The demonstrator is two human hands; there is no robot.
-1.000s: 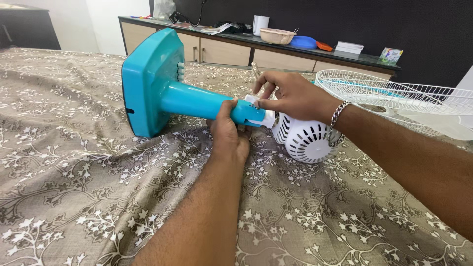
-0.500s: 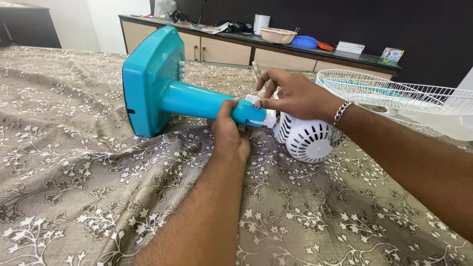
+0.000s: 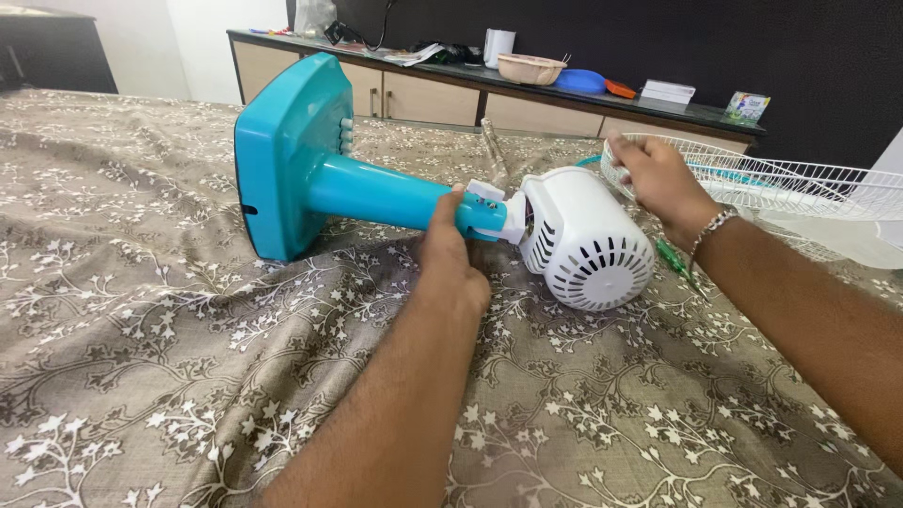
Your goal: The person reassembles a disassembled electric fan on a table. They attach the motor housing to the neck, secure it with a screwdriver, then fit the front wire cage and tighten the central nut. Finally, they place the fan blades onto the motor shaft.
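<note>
Two hands work on a fan.
Left hand (image 3: 450,263) grips the pole (image 3: 376,195); right hand (image 3: 658,179) touches the loose grill (image 3: 790,183), fingers bent.

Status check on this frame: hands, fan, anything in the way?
Left hand grips the teal fan stem. Right hand off the white motor housing, at the wire grille. Nothing blocking.

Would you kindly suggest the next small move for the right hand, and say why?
Probably lower the right hand to the green-handled tool lying beside the white motor housing; the left hand already steadies the teal stand.
</note>
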